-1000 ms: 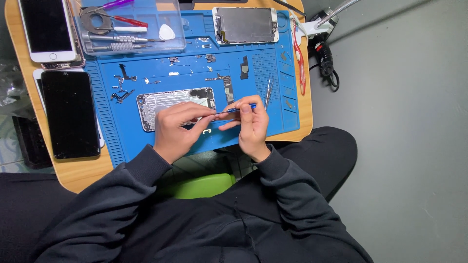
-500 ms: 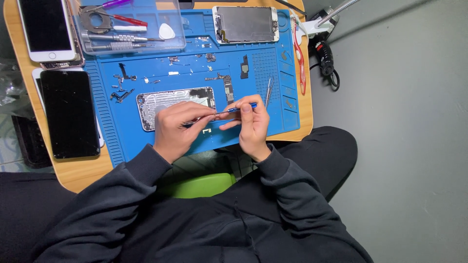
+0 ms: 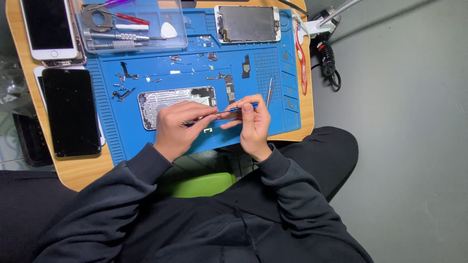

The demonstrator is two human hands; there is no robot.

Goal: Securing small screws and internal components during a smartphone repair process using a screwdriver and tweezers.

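My left hand (image 3: 179,125) and my right hand (image 3: 251,124) meet over the front of a blue work mat (image 3: 117,141). The right hand grips a thin blue-handled screwdriver (image 3: 241,108) that lies level and points left. Its tip reaches the pinched fingertips of the left hand, which seem to hold a tiny part too small to make out. Just beyond the left hand lies an opened silver phone housing (image 3: 163,100). Small screws and brackets (image 3: 122,87) are scattered on the mat.
A clear tray (image 3: 131,24) with screwdrivers and a pick sits at the back. A detached screen (image 3: 247,23) lies beside it. Two phones (image 3: 70,112) rest at the left. Tweezers (image 3: 269,92) and a red tool (image 3: 301,61) lie at the right on the wooden table (image 3: 73,170).
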